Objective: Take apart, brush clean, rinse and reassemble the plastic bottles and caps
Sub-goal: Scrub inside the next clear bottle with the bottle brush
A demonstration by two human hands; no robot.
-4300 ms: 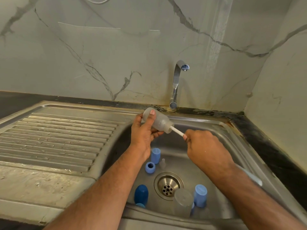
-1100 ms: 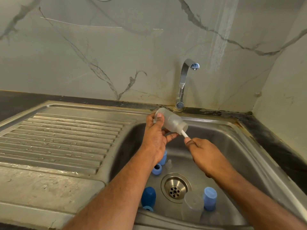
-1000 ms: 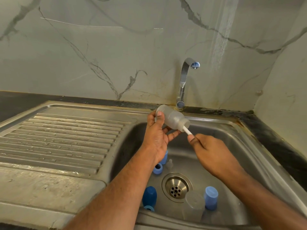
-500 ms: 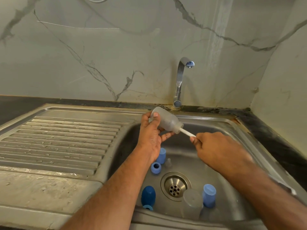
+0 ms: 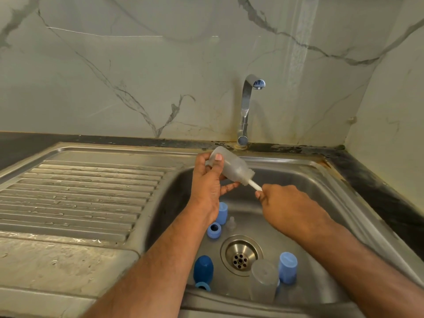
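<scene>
**Over the sink basin, a bottle on the brush**

Above the far left part of the steel sink (image 5: pixel 305 180), the left hand (image 5: pixel 207 189) grips a translucent plastic bottle (image 5: pixel 231 167), thumb across its side and fingers curled beneath. The bottle lies tilted, base toward the back rim, mouth pointing down and to the right. A white brush handle (image 5: pixel 255 185) runs out of that mouth into the right hand (image 5: pixel 289 208), which is closed in a fist around it; the brush head cannot be seen inside the bottle.

On the basin floor, left of the drain (image 5: pixel 241 254), stand a light blue cap (image 5: pixel 222 213) and a light blue ring (image 5: pixel 214 230), with a small clear nipple-shaped piece (image 5: pixel 231 222) just beside them. Toward the near left corner lies a dark blue bottle (image 5: pixel 203 269) with a light blue collar. Near the front rim, right of the drain, a clear bottle (image 5: pixel 263 280) stands touching another light blue cap (image 5: pixel 287 267).

The faucet (image 5: pixel 247 106) rises from the back rim, and the ribbed drainboard (image 5: pixel 80 198) stretches off to the left.
</scene>
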